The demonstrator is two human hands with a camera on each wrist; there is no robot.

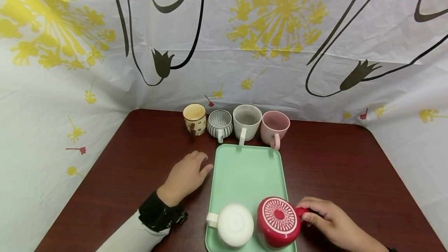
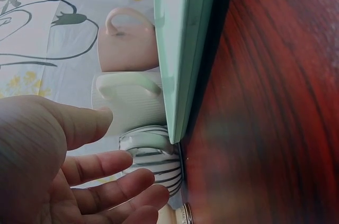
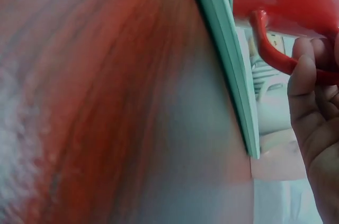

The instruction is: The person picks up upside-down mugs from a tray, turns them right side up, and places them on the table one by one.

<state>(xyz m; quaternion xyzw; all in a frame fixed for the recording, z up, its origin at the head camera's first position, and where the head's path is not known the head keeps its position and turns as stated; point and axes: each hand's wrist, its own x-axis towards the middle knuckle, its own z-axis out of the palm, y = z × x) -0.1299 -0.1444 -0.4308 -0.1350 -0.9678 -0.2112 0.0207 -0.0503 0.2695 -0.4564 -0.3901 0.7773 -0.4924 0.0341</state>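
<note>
Right hand's (image 1: 330, 219) fingers (lower right) clamp red mug's (image 1: 279, 223) handle (image 3: 274, 59), best kept level, tray (image 1: 249, 174) contact unclear; left hand's (image 1: 184, 176) lie apart.

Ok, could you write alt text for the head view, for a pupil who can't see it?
A right hand holds an upside-down red mug by its handle at the near end of a green tray, beside an upturned white mug. The left hand, holding nothing, is left of the tray. Beyond stand four upright cups in a row.
</note>
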